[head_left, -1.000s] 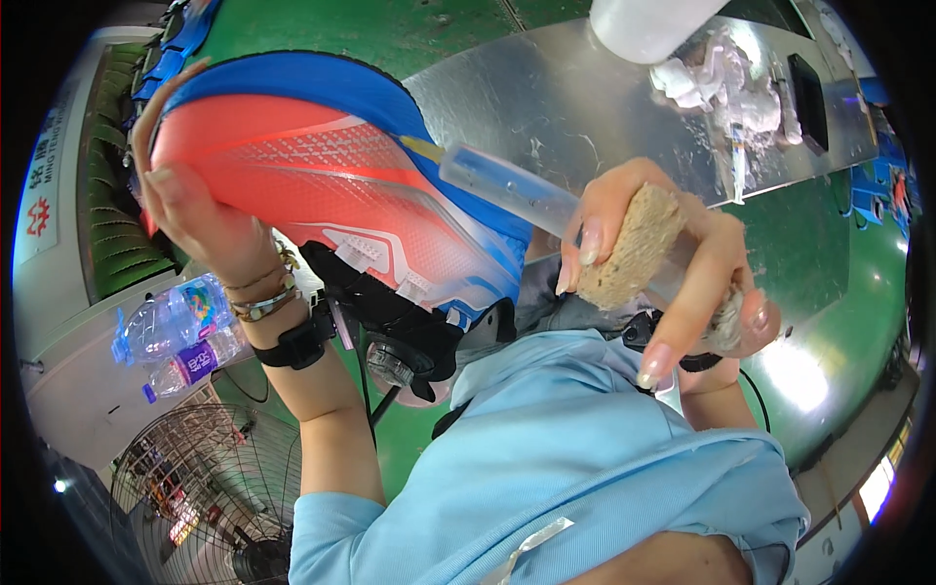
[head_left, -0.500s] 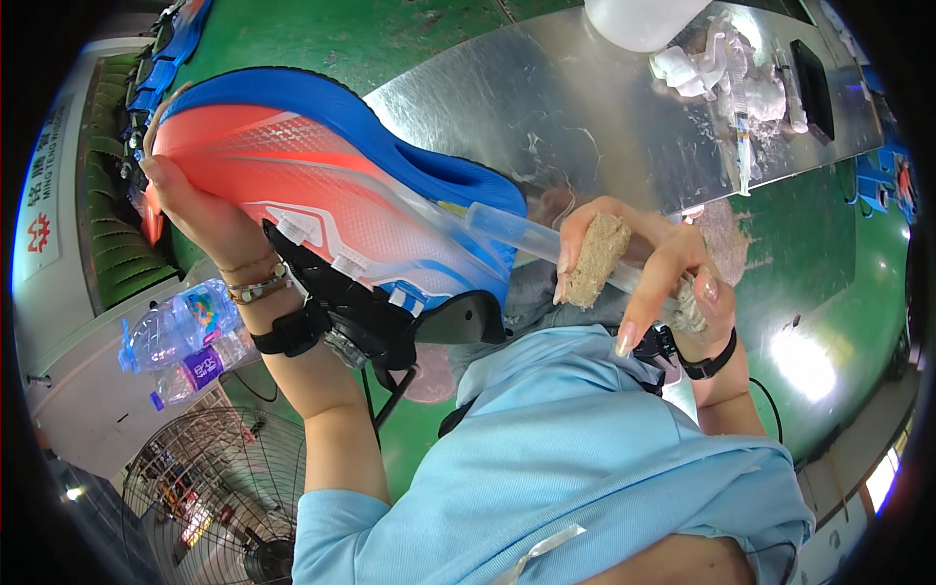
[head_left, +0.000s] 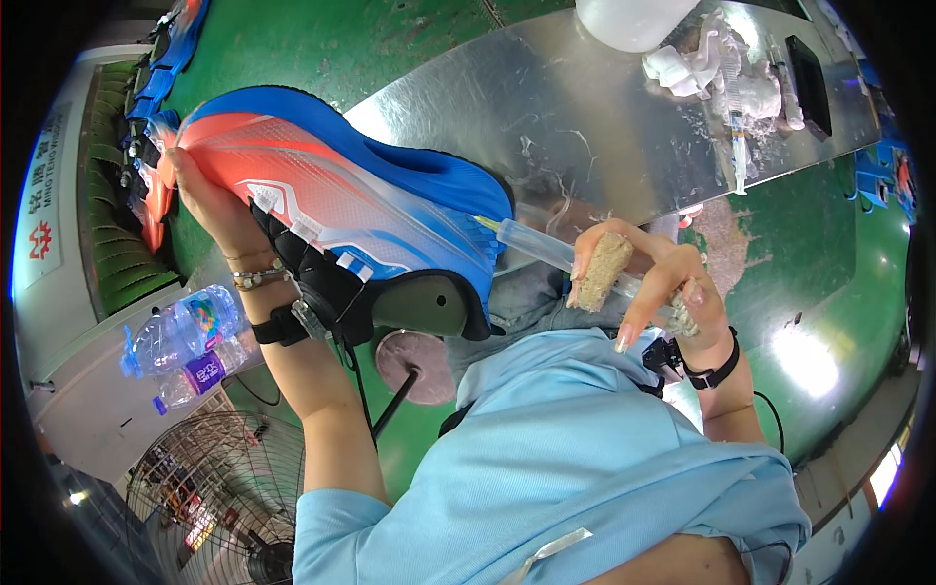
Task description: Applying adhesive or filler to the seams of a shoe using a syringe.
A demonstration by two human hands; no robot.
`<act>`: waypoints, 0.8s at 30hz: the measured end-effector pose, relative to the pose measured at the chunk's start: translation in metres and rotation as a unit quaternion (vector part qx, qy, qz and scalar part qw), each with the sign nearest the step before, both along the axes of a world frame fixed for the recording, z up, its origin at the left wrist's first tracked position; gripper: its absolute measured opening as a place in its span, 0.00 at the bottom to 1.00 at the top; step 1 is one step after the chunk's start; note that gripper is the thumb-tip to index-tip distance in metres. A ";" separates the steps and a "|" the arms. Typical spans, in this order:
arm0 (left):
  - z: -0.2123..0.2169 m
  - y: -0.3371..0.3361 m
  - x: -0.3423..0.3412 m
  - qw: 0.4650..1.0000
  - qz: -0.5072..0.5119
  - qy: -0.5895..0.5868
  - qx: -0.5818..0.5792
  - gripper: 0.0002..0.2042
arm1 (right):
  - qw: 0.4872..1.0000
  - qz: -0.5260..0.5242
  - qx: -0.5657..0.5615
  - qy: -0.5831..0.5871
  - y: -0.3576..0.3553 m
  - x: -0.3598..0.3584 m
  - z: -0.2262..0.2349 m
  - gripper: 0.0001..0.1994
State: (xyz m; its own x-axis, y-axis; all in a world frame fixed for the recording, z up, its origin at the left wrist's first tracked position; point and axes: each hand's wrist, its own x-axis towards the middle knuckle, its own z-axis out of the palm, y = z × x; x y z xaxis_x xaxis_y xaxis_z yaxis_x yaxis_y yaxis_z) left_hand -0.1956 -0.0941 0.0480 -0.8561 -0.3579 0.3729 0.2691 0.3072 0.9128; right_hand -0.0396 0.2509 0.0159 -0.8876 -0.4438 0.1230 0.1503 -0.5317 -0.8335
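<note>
Left hand (head_left: 200, 185) is shown closed on the toe of the shoe (head_left: 341, 210), at the upper left of the frame; right hand (head_left: 653, 283), right of centre, is closed on a tan sponge (head_left: 602, 271) and a clear syringe (head_left: 531, 244). A steel plate (head_left: 585, 127) fills the upper centre, with crumpled white rags (head_left: 712, 68) and a white tub (head_left: 629, 19) at its upper edge. Two plastic bottles (head_left: 180, 341) and a wire fan (head_left: 210, 487) are seen at the lower left; a light blue shirt (head_left: 575, 458) covers the lower centre and hides the lap. Compared with half a second earlier, the shoe is turned further, so that its heel and dark collar are brought nearer the syringe tip, and the right hand is lowered slightly. The shoe is held on its side, with orange-red mesh, a blue sole and black lacing.
</note>
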 end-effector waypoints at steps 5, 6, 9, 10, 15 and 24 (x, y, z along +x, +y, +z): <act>-0.014 -0.010 0.003 0.999 0.040 -0.024 0.001 0.22 | 1.000 -0.024 0.003 0.004 -0.001 0.005 -0.009 0.30; -0.017 -0.011 0.006 0.998 0.051 -0.024 0.001 0.21 | 0.999 -0.029 0.003 0.013 -0.002 0.005 -0.011 0.29; -0.028 -0.016 0.012 0.998 0.064 -0.022 0.004 0.21 | 0.998 -0.048 0.017 0.046 -0.005 0.001 -0.009 0.27; -0.033 -0.017 0.016 0.998 0.069 -0.002 0.011 0.20 | 0.996 -0.057 0.029 0.067 -0.007 0.000 -0.009 0.25; -0.038 -0.031 0.043 0.979 0.065 -0.105 0.165 0.18 | 0.991 -0.097 0.036 0.080 -0.020 -0.007 -0.012 0.21; -0.054 -0.045 0.147 0.925 0.159 -0.257 0.232 0.17 | 0.983 -0.132 0.096 0.078 -0.054 -0.013 -0.010 0.15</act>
